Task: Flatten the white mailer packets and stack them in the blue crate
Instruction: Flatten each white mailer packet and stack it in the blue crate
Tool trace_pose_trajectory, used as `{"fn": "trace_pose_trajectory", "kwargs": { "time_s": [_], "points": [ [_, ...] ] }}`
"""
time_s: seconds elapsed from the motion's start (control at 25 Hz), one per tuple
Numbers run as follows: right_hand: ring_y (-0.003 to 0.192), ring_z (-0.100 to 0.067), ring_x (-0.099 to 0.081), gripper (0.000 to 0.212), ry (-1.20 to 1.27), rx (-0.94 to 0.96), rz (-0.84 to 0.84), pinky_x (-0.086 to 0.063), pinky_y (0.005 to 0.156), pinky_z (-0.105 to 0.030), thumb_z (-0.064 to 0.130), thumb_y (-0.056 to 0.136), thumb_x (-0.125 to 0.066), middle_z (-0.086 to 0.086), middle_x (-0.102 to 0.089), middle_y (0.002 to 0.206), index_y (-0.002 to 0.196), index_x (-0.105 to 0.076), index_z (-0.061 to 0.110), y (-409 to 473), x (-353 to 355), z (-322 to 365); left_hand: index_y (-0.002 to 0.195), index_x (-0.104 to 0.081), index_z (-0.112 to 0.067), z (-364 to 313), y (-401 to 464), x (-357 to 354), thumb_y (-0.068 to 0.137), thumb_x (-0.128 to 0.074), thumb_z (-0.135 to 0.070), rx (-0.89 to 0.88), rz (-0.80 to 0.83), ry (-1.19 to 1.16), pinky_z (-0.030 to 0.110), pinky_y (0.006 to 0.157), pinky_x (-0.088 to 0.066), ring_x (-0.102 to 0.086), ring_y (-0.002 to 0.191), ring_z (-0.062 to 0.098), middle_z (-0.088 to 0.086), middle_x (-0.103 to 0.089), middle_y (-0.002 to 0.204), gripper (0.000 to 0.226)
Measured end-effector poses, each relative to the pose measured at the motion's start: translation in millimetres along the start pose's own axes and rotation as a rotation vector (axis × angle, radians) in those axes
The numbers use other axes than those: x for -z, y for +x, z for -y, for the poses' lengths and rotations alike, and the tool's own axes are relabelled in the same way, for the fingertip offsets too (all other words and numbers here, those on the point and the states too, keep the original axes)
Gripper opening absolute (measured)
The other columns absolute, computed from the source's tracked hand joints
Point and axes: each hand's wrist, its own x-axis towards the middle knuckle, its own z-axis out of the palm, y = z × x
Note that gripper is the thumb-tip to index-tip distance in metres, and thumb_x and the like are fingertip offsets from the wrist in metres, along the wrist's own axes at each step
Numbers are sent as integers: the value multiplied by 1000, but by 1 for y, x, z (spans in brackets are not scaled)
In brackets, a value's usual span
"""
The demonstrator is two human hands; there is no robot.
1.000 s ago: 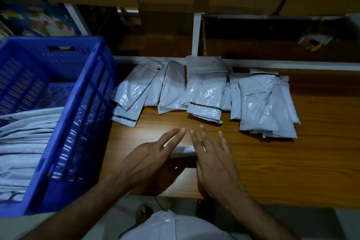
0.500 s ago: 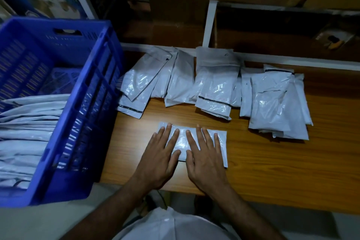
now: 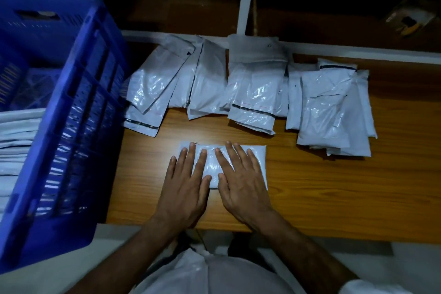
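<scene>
While both palms lie flat near the surface's (image 3: 334, 188) front edge, left hand (image 3: 183, 188) and right hand (image 3: 241, 184) press spread, straight fingers on the white packet (image 3: 259, 157). Smoothing outward evenly should expel air best. Unflattened packets (image 3: 253, 93) line the back edge; the blue crate (image 3: 78, 126) stands beside the left edge.

1 white mailer packet (image 3: 259, 157) lies flat; others (image 3: 253, 88) overlap beyond; blue crate (image 3: 78, 112) holds perhaps 10.

One packet (image 3: 259, 159) lies near on the table (image 3: 334, 186) under both hands; more packets (image 3: 253, 88) lie behind; the crate (image 3: 78, 112) stands left, holding a stack (image 3: 16, 150).
</scene>
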Motion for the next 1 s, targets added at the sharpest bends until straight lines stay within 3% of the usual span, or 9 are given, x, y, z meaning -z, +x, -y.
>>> {"fn": "trace_pose_trajectory", "kwargs": {
  "time_s": [0.12, 0.28, 0.64, 0.76, 0.88, 1.0],
  "points": [
    [161, -17, -7, 57, 77, -10, -25, -12, 129, -51, 34, 108, -37, -7, -20, 172, 163, -30, 20, -6, 13, -18, 158, -31, -5, -18, 6, 9, 105, -34, -36, -57, -52, 70, 56, 125, -13, -10, 157, 35, 22, -16, 167, 61],
    [161, -19, -3, 62, 69, -203, -81, -12, 128, -54, 43, 108, -33, -7, -11, 174, 166, -21, 23, -24, 12, -43, 163, -15, -17, -26, 24, -1, 106, -27, -39, -179, 33, -2, 55, 125, -13, 3, 158, 27, 11, 2, 171, 63],
    [161, -26, -2, 61, -15, -191, -20, -9, 129, -53, 41, 109, -24, -13, -10, 174, 166, -18, 19, -21, 6, -43, 163, -16, -18, -28, 33, -9, 106, -27, -39, -138, 61, 17, 51, 127, -7, 2, 158, 25, 10, -1, 171, 62],
    [161, -26, -3, 62, 21, -190, -10, -13, 128, -55, 41, 108, -26, -13, -9, 174, 166, -19, 20, -20, 8, -43, 164, -7, -21, -28, 34, -1, 107, -23, -46, -133, 111, 6, 53, 126, -8, 10, 158, 22, 9, 8, 171, 65],
    [161, -24, 6, 71, 106, -68, 28, -2, 129, -56, 47, 105, -39, -9, 2, 175, 167, -13, 26, -26, 14, -49, 163, 9, -22, -12, 23, 18, 103, -28, -66, -184, 206, 35, 46, 127, 5, 21, 155, 20, 8, 21, 168, 83],
    [161, -22, 11, 85, 137, 158, 130, 6, 128, -54, 50, 97, -54, -4, 9, 175, 167, -9, 32, -33, 23, -50, 164, 2, -20, 5, 7, 34, 101, -37, -62, -243, 189, 118, 43, 128, -7, 7, 158, 24, 14, 10, 170, 85]
  ]
}}
